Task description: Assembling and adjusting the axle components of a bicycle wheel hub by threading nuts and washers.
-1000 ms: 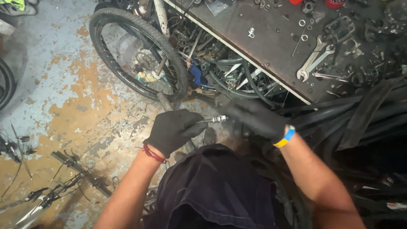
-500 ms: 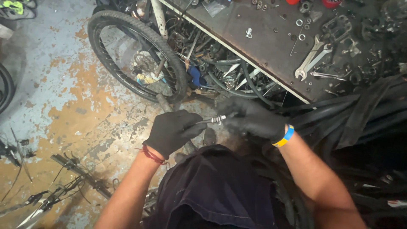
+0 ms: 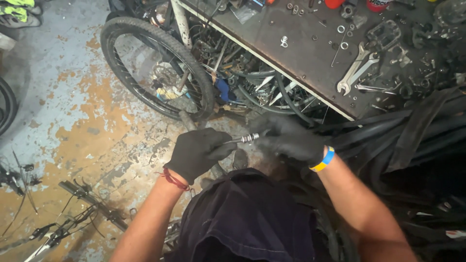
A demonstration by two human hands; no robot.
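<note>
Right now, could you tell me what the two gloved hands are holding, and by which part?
A small metal threaded part spans both hands: the left hand grips one end, the right hand the other, leaving its middle bare.

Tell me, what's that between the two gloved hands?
In the head view, a small threaded metal part spans the gap between the left hand and right hand.

Worn concrete floor point(image 3: 73, 111) showed grey paint flaking over orange patches, dark metal workbench point(image 3: 301, 53) stood cluttered, bicycle wheel point(image 3: 155, 68) leaned beside it.
</note>
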